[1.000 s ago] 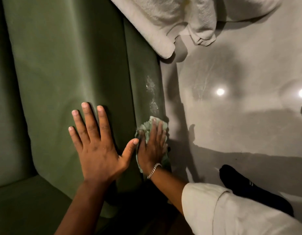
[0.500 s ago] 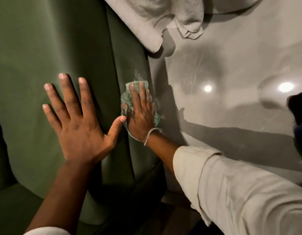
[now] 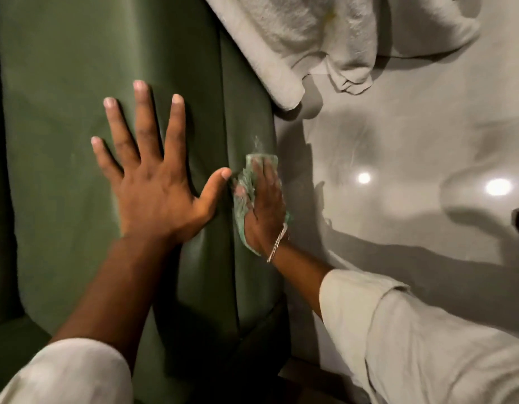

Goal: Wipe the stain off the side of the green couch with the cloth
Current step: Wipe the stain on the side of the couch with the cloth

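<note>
The green couch [image 3: 77, 83] fills the left half of the view, its narrow side panel running down to a vertical edge that meets the pale, glossy floor [image 3: 398, 158]. That floor lies open to the right of the edge, marked only by shadows and two bright light spots. A white towel [image 3: 281, 33] drapes over the couch's top corner and spills onto the floor at the upper right. The left hand [image 3: 153, 182] lies flat on the broad green face, fingers spread wide and apart, thumb reaching to the seam beside the side panel. The right hand [image 3: 267, 205], a chain bracelet [image 3: 277, 243] at its wrist, presses flat with fingers together on the light green cloth [image 3: 242, 193], pinning it against the side panel just inside the couch's edge. A faint whitish stain [image 3: 256, 142] shows directly above the cloth's top edge
</note>
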